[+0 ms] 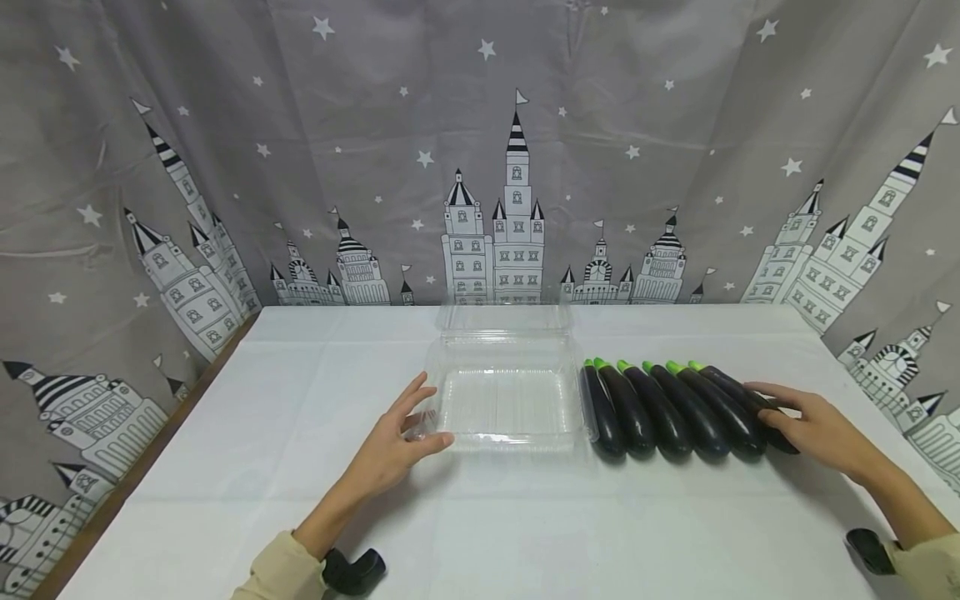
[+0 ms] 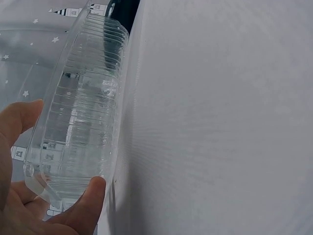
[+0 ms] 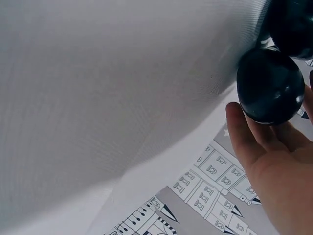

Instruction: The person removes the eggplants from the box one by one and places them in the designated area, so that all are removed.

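Note:
A clear plastic clamshell container lies with its lid raised at the back. My left hand is at its left end, fingers spread along the side and thumb touching the front corner; the left wrist view shows the thumb against the ribbed wall. Right of the container, several dark eggplants with green stem ends lie side by side. My right hand grips the rightmost eggplant, with fingers along its outer side. The round end of that eggplant shows in the right wrist view.
A white cloth covers the table. Behind and beside it hangs a grey curtain printed with castles and stars. Black straps or mounts sit at both wrists, by the beige sleeves.

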Demonstrator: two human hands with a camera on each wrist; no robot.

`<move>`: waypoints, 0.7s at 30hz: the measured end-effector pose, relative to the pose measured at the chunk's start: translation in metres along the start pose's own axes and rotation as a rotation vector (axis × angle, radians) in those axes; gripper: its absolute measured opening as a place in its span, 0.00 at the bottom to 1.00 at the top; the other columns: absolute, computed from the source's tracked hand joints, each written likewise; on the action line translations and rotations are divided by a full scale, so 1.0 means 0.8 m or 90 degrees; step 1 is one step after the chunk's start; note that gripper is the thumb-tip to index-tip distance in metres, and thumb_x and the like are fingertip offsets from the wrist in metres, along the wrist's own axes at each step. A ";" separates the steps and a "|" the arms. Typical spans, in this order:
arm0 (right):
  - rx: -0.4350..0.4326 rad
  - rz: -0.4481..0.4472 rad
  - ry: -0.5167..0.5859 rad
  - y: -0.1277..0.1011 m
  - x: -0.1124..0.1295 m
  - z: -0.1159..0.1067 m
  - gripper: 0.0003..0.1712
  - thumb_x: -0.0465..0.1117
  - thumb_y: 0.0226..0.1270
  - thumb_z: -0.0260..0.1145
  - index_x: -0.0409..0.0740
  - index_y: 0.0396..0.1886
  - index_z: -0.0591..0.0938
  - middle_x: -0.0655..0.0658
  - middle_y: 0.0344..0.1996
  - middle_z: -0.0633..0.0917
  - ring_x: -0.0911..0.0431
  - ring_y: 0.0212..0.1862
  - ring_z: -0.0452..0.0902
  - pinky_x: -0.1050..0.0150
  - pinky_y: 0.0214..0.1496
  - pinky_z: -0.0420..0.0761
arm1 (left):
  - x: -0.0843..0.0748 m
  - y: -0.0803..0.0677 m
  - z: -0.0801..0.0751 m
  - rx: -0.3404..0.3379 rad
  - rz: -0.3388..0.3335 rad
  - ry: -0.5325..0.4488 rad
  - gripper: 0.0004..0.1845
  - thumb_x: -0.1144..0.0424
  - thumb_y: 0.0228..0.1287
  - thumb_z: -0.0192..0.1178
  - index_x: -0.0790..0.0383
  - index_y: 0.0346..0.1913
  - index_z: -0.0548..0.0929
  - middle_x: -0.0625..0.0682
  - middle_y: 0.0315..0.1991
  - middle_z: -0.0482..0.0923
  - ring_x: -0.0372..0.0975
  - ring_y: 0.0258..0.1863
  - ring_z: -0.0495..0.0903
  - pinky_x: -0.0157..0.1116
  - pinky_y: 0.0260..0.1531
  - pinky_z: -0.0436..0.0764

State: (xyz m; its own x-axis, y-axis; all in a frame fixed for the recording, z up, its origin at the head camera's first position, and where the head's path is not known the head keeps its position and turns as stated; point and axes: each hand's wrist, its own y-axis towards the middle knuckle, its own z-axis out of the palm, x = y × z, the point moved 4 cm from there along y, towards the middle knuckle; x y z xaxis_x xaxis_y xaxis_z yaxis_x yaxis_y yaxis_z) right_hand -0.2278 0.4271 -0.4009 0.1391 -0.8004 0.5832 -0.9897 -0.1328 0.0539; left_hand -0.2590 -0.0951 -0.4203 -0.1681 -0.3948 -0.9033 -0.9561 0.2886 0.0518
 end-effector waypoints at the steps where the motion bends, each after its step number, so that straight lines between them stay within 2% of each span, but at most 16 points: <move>1: -0.012 0.000 -0.009 -0.001 0.000 -0.001 0.23 0.34 0.72 0.57 0.28 0.64 0.73 0.23 0.59 0.74 0.29 0.60 0.68 0.37 0.53 0.74 | 0.000 0.000 0.000 0.000 0.001 0.001 0.41 0.56 0.59 0.72 0.65 0.72 0.65 0.49 0.79 0.46 0.63 0.68 0.63 0.56 0.63 0.68; 2: -0.018 -0.003 -0.013 -0.002 0.000 -0.002 0.23 0.33 0.72 0.58 0.29 0.64 0.74 0.23 0.59 0.74 0.31 0.59 0.70 0.41 0.51 0.77 | 0.000 0.000 0.000 -0.001 0.002 0.002 0.41 0.56 0.59 0.71 0.65 0.72 0.65 0.49 0.79 0.46 0.63 0.68 0.63 0.56 0.63 0.68; 5: -0.036 -0.015 -0.032 -0.003 0.001 -0.004 0.21 0.32 0.69 0.61 0.30 0.60 0.78 0.25 0.56 0.77 0.51 0.52 0.77 0.58 0.43 0.81 | 0.000 0.000 0.000 -0.001 0.002 0.001 0.41 0.56 0.59 0.71 0.65 0.72 0.65 0.49 0.79 0.46 0.63 0.68 0.63 0.56 0.63 0.68; 6: -0.043 -0.021 -0.035 -0.004 0.001 -0.005 0.20 0.31 0.67 0.61 0.30 0.58 0.79 0.25 0.55 0.78 0.58 0.49 0.77 0.63 0.40 0.80 | 0.000 0.000 0.000 -0.002 0.002 0.001 0.41 0.57 0.59 0.71 0.65 0.72 0.65 0.49 0.79 0.46 0.63 0.68 0.63 0.56 0.63 0.68; 9: -0.055 -0.043 -0.027 -0.005 0.001 -0.006 0.19 0.28 0.64 0.63 0.30 0.55 0.81 0.25 0.53 0.79 0.74 0.44 0.70 0.69 0.35 0.78 | 0.001 0.001 0.001 -0.002 0.001 -0.003 0.41 0.57 0.59 0.71 0.65 0.72 0.65 0.49 0.79 0.46 0.63 0.68 0.63 0.56 0.63 0.68; 12: -0.068 -0.055 -0.023 -0.006 0.001 -0.006 0.19 0.27 0.62 0.63 0.30 0.54 0.82 0.25 0.52 0.80 0.79 0.43 0.67 0.70 0.33 0.78 | 0.001 0.001 0.001 0.000 0.001 -0.007 0.41 0.58 0.59 0.71 0.65 0.72 0.65 0.49 0.79 0.46 0.63 0.68 0.63 0.56 0.63 0.68; 21: -0.068 -0.055 -0.031 -0.006 -0.002 -0.004 0.18 0.27 0.63 0.63 0.32 0.53 0.82 0.26 0.53 0.79 0.83 0.47 0.61 0.72 0.38 0.77 | 0.003 0.001 0.001 0.010 0.003 -0.014 0.40 0.57 0.60 0.70 0.64 0.72 0.65 0.50 0.79 0.44 0.62 0.69 0.61 0.57 0.64 0.66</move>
State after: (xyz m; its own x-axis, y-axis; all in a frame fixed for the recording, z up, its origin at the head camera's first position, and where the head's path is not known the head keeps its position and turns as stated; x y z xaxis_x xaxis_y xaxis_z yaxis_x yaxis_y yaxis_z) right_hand -0.2232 0.4313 -0.3995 0.2223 -0.8163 0.5331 -0.9718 -0.1413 0.1889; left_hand -0.2601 -0.0953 -0.4228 -0.1674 -0.3733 -0.9125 -0.9512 0.3045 0.0499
